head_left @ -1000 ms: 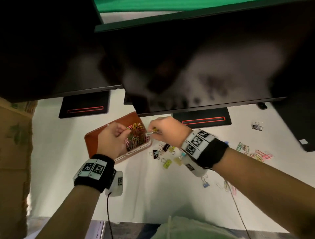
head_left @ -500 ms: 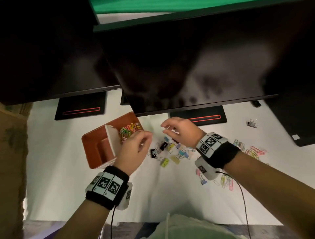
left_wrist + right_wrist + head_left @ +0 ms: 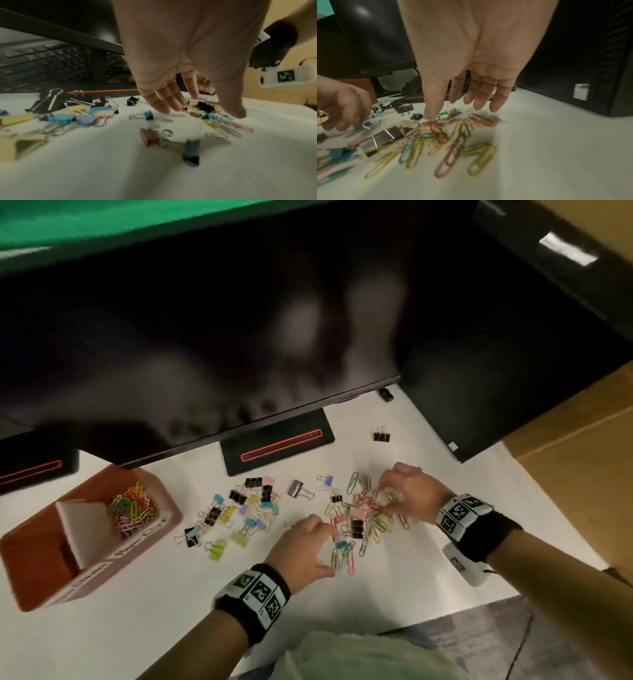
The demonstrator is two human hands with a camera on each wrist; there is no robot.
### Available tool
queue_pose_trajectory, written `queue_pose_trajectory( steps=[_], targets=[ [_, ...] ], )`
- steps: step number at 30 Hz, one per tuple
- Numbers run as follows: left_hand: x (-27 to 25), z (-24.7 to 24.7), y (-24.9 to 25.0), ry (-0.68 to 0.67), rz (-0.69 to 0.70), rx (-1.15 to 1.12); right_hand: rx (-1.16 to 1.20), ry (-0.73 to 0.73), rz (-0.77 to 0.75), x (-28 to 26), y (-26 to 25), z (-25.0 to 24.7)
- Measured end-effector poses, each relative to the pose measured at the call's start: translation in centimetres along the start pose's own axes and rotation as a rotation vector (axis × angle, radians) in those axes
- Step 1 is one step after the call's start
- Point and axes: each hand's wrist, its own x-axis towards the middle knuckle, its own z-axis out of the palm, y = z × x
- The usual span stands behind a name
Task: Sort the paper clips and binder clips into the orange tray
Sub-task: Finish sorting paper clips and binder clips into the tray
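With your left hand point(image 3: 301, 546) and right hand point(image 3: 404, 491) spread, empty, over the paper clips point(image 3: 373, 522) heaped right of the orange tray point(image 3: 41, 570), pinch these light, slippery, tangling wires in small bunches.

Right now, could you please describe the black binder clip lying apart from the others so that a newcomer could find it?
Start at the monitor base with the red outline, on the white desk. Look to its right, past its end, toward the dark tower. There lies one black binder clip, alone; every other clip sits in the clusters nearer the hands.
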Motion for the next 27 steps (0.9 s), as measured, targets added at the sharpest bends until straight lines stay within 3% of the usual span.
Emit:
queue_pose_trajectory(
  steps=[5, 12, 16, 21, 27],
  targets=[
    [1.8, 1.7, 0.3, -0.032, -0.055, 0.039, 0.047, -0.082, -0.009, -0.3, 3.3, 0.7],
    [3.4, 1.2, 0.3, 0.235, -0.180, -0.127, 0.093, -0.068, -0.114, 1.1, 2.7, 1.9],
    [4.0, 0.3, 0.4, 0.328, -0.282, -0.227, -0.005, 0.041, -0.132, 1.6, 2.7, 1.5],
    [5.4, 0.7, 1.2, 0.296, -0.358, -0.237, -0.037, 0.010, -0.108, 1.8, 2.5, 2.4],
    [6.5, 0.7, 1.6, 0.303, -0.356, -0.309, 0.114, -0.023, -0.124, 3.2, 1.0, 2.6]
  ],
)
